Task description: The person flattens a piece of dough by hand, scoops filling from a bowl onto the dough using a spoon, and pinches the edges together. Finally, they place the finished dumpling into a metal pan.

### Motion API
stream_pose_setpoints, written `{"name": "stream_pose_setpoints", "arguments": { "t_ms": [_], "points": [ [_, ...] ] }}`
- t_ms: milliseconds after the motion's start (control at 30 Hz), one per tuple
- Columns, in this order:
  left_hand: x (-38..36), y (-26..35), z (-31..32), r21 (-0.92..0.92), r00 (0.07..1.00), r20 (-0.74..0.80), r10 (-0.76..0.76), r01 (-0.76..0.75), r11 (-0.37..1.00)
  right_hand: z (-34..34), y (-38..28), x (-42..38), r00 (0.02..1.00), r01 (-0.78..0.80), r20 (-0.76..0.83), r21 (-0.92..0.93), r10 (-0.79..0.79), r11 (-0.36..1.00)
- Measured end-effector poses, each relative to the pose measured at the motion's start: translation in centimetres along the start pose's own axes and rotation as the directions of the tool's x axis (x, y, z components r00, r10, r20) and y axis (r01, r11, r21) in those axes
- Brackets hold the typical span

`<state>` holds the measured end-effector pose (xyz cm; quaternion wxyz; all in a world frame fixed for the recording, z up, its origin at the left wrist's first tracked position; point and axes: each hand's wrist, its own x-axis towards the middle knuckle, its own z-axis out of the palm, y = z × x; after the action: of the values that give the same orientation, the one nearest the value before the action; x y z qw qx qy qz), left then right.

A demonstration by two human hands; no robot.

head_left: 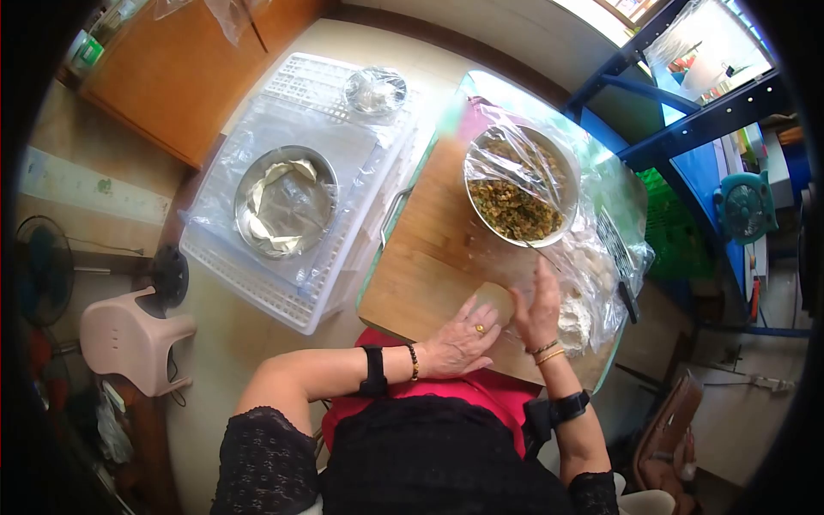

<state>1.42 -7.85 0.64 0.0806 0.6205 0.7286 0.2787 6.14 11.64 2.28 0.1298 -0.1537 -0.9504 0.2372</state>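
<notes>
My left hand, wearing a gold ring, lies flat with its fingers spread on the front of the wooden board. Its fingertips touch a round, thin piece of dough. On the other side of the dough, my right hand is raised on its edge, thumb and fingers apart, with nothing seen in it. Beyond the hands stands a metal bowl of chopped filling, partly covered by clear plastic film. A thin utensil handle sticks out toward my right hand. White flour lies right of that hand.
Left of the board, a metal pan holding several pale dough pieces sits on a plastic-covered white crate. A film-covered bowl is behind it. A knife with a black handle lies at the board's right. A pink stool stands far left.
</notes>
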Motion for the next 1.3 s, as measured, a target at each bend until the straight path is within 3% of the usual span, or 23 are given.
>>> {"name": "stream_pose_setpoints", "arguments": {
  "t_ms": [33,100,133,167,233,300,400,433,533,567,667,733,767,833,867,933,1033,1167,1233,1300],
  "points": [
    [-0.1,-0.1,0.0,-0.001,1.0,0.004,0.008,-0.008,1.0,0.3,-1.4,-0.7,1.0,-0.004,0.003,-0.002,0.004,1.0],
    [-0.6,-0.5,0.3,-0.013,1.0,0.006,0.014,-0.014,1.0,1.2,-3.4,-1.8,0.972,0.224,0.131,-0.258,-0.196,0.94],
    [-0.9,-0.4,0.5,-0.026,1.0,0.007,0.022,-0.021,0.999,1.6,-3.3,-1.9,0.983,0.167,0.121,-0.28,-0.138,0.945],
    [-0.9,-0.7,0.6,-0.021,1.0,0.006,0.017,-0.017,1.0,2.1,-2.5,-1.1,0.982,0.172,0.121,-0.275,-0.144,0.946],
    [-1.3,-0.6,0.8,0.019,0.999,0.023,0.027,-0.028,0.999,2.3,-0.6,0.4,1.0,-0.019,0.017,-0.197,0.023,0.98],
    [-0.8,-0.6,0.6,0.036,0.999,0.021,0.034,-0.035,0.999,1.4,0.5,1.9,0.999,-0.038,-0.031,-0.204,0.032,0.978],
    [-0.7,-0.3,0.1,0.03,1.0,0.004,-0.012,0.012,0.999,1.3,1.5,2.0,0.991,-0.07,-0.107,0.075,0.078,0.995],
    [-0.7,-0.2,0.0,0.01,0.999,-0.012,-0.04,0.04,0.999,1.1,0.9,1.6,0.992,-0.07,-0.102,0.076,0.078,0.995],
    [-0.7,-0.4,0.0,-0.005,1.0,-0.001,-0.024,0.024,1.0,1.1,-2.0,-0.4,0.986,0.161,-0.012,-0.132,-0.164,0.978],
    [-0.9,-0.5,0.0,-0.008,1.0,0.003,-0.022,0.022,1.0,1.2,-3.6,-0.9,0.986,0.152,0.096,-0.164,-0.138,0.975],
    [-1.3,-0.7,0.0,0.035,0.995,0.092,-0.036,0.033,0.999,2.4,-3.4,-0.2,0.981,0.182,0.112,-0.234,-0.159,0.955],
    [-1.5,-0.6,-0.1,0.06,1.0,0.024,-0.007,0.006,0.998,2.6,-1.7,1.2,1.0,-0.007,0.006,-0.176,0.008,0.984],
    [-1.3,-0.7,-0.2,0.068,1.0,0.016,-0.001,0.0,0.998,2.6,-0.6,1.6,1.0,-0.001,-0.005,-0.179,0.001,0.984],
    [-1.3,-0.8,-0.3,0.068,1.0,0.027,0.001,-0.003,0.998,3.0,1.7,2.6,0.981,-0.195,-0.031,-0.114,0.193,0.974],
    [-1.4,-0.7,-0.4,0.071,1.0,0.026,-0.005,0.003,0.997,3.0,2.7,2.6,0.966,-0.242,-0.078,0.058,0.246,0.969],
    [-1.3,-0.4,-0.9,0.012,0.989,-0.06,-0.137,0.138,0.99,2.4,2.6,2.0,0.959,-0.248,-0.117,0.101,0.259,0.963],
    [-0.6,-1.0,-0.9,0.028,0.979,0.019,-0.202,0.202,0.979,0.7,2.2,0.5,0.946,-0.278,-0.133,0.131,0.294,0.952],
    [0.5,-0.6,-0.3,-0.006,0.996,0.031,-0.086,0.086,0.996,-0.5,1.2,-1.1,0.977,-0.173,-0.114,0.084,0.182,0.981],
    [1.0,0.1,0.2,0.017,1.0,-0.007,0.021,-0.021,1.0,-1.0,0.8,-1.6,0.994,-0.007,-0.11,0.007,0.008,1.0],
    [0.8,1.0,0.0,-0.012,0.998,0.057,0.024,-0.023,1.0,-1.0,-0.6,-2.2,0.996,-0.005,-0.093,0.029,0.008,1.0]
  ]
}}
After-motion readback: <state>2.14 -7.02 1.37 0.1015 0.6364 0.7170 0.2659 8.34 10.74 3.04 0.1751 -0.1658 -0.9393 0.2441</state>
